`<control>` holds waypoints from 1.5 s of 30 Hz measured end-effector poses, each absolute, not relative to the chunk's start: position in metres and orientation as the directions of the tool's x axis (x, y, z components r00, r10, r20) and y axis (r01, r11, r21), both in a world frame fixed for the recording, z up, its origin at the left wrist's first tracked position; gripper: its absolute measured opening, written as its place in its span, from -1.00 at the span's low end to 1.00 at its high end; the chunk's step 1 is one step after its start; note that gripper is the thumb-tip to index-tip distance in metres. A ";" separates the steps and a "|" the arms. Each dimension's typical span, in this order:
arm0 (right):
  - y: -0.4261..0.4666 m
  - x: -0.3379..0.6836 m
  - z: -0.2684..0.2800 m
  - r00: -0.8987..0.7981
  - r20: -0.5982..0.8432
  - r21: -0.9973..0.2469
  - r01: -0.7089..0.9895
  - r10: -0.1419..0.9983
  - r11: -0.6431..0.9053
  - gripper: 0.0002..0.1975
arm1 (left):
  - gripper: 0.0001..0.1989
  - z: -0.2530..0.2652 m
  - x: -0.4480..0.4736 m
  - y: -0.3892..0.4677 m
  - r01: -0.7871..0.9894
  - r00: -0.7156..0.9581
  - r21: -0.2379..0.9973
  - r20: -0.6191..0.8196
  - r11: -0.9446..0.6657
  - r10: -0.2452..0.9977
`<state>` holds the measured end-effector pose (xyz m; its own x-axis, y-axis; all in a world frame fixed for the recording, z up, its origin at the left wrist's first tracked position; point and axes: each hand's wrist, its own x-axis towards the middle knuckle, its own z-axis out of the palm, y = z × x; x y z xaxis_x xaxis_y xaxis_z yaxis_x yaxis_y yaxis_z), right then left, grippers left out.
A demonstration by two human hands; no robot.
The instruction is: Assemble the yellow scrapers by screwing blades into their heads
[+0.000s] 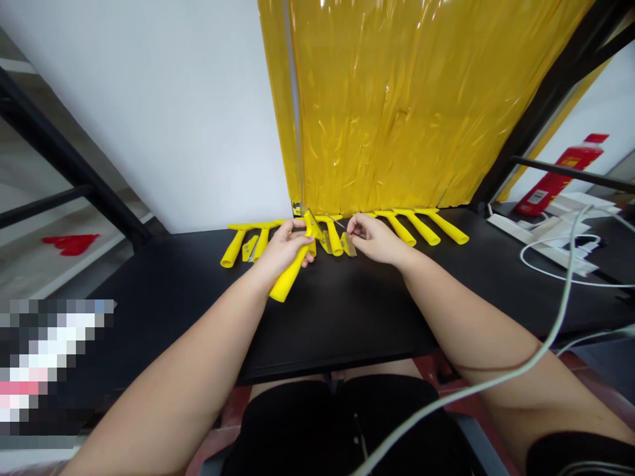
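Note:
My left hand (288,248) is wrapped round a yellow T-shaped scraper handle (288,281), its round hollow end pointing down toward me and its head tilted up. Just right of that head, my right hand (370,237) pinches a thin metal rod (336,222) that points left toward the scraper; a speck of red shows at the fingers. Behind both hands lies a row of similar yellow handles, among them a left one (233,248) and a right one (451,228). Small yellow pieces with metal blades, such as one blade piece (348,244), lie between them.
The black tabletop (337,317) backs onto a white panel and a yellow plastic sheet (387,112). At right are a red bottle (560,175), a white power strip (540,241) and a pale cable (476,390) crossing over my right forearm. Black frame posts stand on both sides.

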<state>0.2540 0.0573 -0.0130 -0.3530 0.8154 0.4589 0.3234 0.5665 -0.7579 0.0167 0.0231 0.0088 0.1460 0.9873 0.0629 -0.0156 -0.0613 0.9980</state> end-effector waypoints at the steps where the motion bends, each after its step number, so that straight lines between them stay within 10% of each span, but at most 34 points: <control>1: 0.057 0.253 -0.014 -0.376 0.455 -0.767 0.296 0.807 0.570 -0.84 | -0.68 0.009 0.016 0.024 -0.016 0.138 0.998 0.063 -0.062 0.988; 19: 0.053 0.247 -0.015 -0.436 0.479 -0.743 0.262 0.762 0.616 -0.81 | -0.70 0.004 0.017 0.026 0.064 0.123 0.995 0.064 -0.072 0.990; 30: 0.055 0.245 -0.011 -0.256 0.269 -0.934 0.167 0.929 0.316 -0.88 | -0.67 -0.005 0.011 0.025 0.383 0.124 0.871 0.281 -0.307 0.952; 45: 0.060 0.246 -0.015 -0.294 0.244 -0.946 0.139 0.924 0.294 -0.68 | -0.70 -0.002 0.007 0.028 0.280 0.079 0.912 0.289 -0.300 0.954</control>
